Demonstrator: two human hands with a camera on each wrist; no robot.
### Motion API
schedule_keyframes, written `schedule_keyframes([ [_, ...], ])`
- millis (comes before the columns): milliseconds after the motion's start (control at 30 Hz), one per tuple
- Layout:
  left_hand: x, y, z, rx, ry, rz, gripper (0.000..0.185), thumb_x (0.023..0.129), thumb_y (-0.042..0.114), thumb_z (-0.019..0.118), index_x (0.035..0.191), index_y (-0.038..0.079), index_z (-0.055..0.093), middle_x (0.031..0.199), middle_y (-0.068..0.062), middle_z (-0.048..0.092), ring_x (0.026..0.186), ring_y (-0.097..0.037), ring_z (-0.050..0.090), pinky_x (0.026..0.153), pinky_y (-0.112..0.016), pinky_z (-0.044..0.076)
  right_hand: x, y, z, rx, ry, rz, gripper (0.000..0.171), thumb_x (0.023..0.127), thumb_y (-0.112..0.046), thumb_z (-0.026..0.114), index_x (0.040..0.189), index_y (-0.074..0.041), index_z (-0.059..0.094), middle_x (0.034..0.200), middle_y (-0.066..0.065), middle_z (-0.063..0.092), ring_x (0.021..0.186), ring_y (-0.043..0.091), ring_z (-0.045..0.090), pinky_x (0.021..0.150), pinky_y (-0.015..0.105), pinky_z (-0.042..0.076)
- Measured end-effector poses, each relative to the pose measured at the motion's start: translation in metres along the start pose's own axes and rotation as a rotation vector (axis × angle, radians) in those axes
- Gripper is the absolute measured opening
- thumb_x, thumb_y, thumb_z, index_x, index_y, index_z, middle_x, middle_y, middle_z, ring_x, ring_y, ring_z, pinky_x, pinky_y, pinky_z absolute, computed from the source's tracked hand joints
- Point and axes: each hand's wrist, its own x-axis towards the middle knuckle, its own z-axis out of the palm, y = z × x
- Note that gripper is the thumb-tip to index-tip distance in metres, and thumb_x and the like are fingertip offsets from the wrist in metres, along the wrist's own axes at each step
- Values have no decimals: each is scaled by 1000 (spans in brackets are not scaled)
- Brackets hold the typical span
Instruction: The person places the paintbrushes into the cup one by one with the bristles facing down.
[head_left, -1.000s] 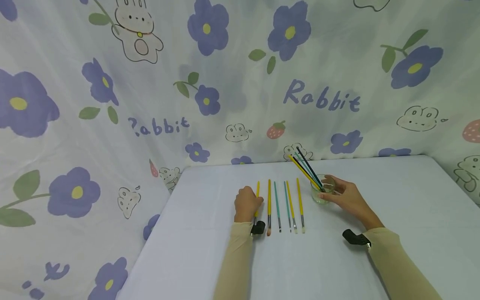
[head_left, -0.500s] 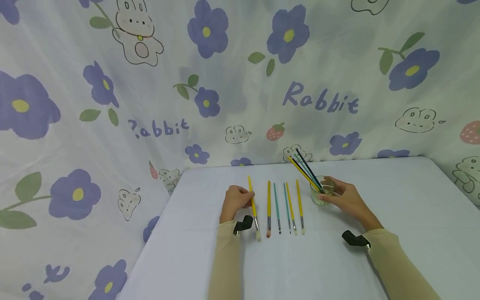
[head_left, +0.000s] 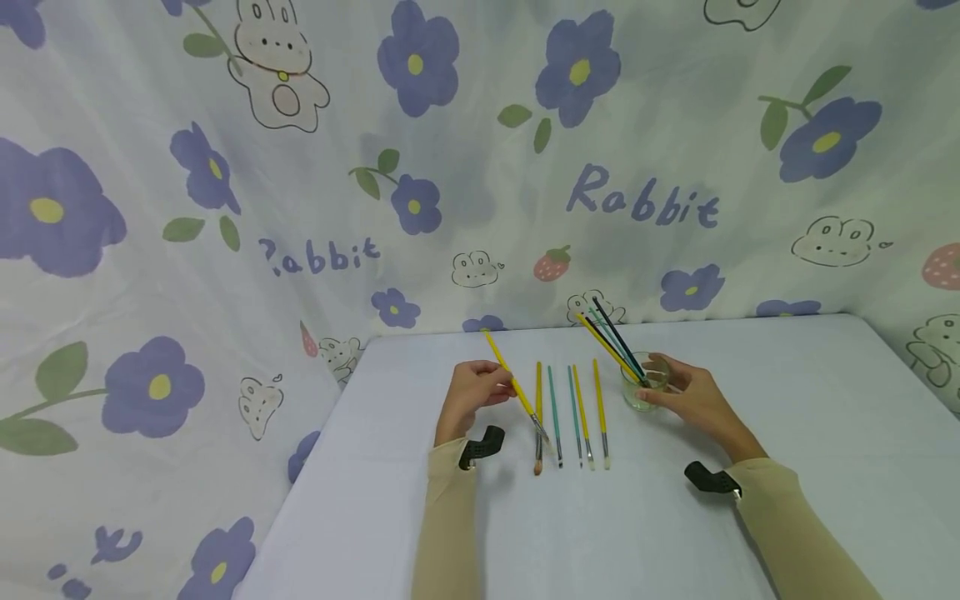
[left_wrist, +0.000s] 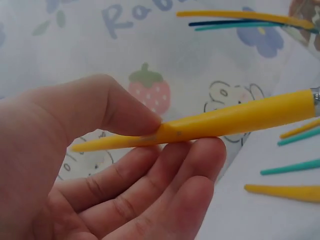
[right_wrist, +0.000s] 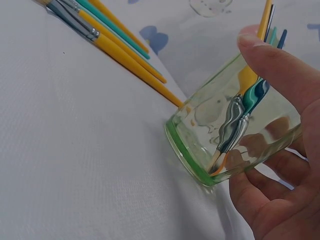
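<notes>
My left hand (head_left: 472,392) pinches a yellow-handled paintbrush (head_left: 514,387) between thumb and fingers, lifted off the table and slanting, its bristle end down to the right; the wrist view shows the yellow handle (left_wrist: 235,121) across my fingertips. My right hand (head_left: 693,395) grips a small clear glass (head_left: 645,383) standing on the table, with three brushes (yellow, teal, dark) (head_left: 611,333) leaning out to the upper left. In the right wrist view the glass (right_wrist: 235,135) shows their bristle ends at its bottom. Several brushes (head_left: 570,408) lie in a row between my hands.
A pale tablecloth covers the table (head_left: 787,433). A flower-and-rabbit print curtain (head_left: 480,167) hangs close behind and on the left. Black wrist camera mounts (head_left: 480,446) sit at both sleeves. The table's left edge (head_left: 315,467) drops off near my left arm.
My left hand picked the leftmost yellow brush off the table, lifted it and tilted it, bristle end swinging right over the row. My right hand and the glass stayed put.
</notes>
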Motion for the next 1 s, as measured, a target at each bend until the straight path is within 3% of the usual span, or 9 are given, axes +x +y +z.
schedule_keyframes([
  [167, -3, 4, 6, -86, -13, 39, 23, 92, 13, 72, 108, -3, 70, 93, -13, 79, 77, -17, 78, 77, -31, 66, -2, -2, -1, 5, 3, -1, 88, 90, -44, 80, 161, -13, 37, 155, 18, 53, 145, 48, 45, 117, 65, 42],
  [433, -2, 9, 12, -202, 22, 84, 20, 91, 9, 74, 106, -3, 69, 88, -8, 80, 75, -16, 78, 77, -29, 66, 1, 1, -1, -5, 6, 16, 90, 90, -46, 79, 161, -12, 35, 156, 18, 52, 147, 48, 43, 118, 64, 40],
  [1000, -6, 14, 22, -307, 57, 116, 17, 91, 5, 73, 106, -4, 69, 91, -10, 80, 78, -18, 79, 77, -29, 66, 0, 0, -1, -5, -4, 11, 92, 91, -42, 80, 163, -11, 31, 156, 18, 52, 147, 48, 44, 118, 66, 40],
])
